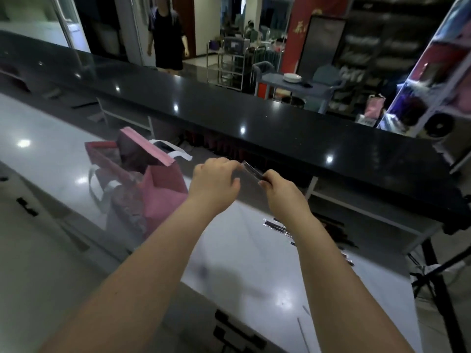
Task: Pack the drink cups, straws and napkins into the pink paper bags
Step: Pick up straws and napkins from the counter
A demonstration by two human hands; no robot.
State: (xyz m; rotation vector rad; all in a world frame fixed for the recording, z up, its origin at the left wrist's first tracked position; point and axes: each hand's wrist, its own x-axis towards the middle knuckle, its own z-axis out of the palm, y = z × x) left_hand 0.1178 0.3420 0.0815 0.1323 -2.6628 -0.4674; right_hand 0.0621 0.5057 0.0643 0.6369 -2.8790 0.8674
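Pink paper bag (163, 192) stands open at left on the counter (254, 296). Risk: it looks light, so a knock could tip it, or the straw could miss its mouth. Left hand (216, 177) pinches one end of a wrapped straw (252, 170), fingers curled; right hand (277, 189) pinches the other end. Spare straws (277, 228) lie at lower right.

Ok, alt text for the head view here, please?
The left hand and right hand pinch a wrapped straw between them above a glossy counter. An open pink paper bag stands to the left; more wrapped straws lie to the right.
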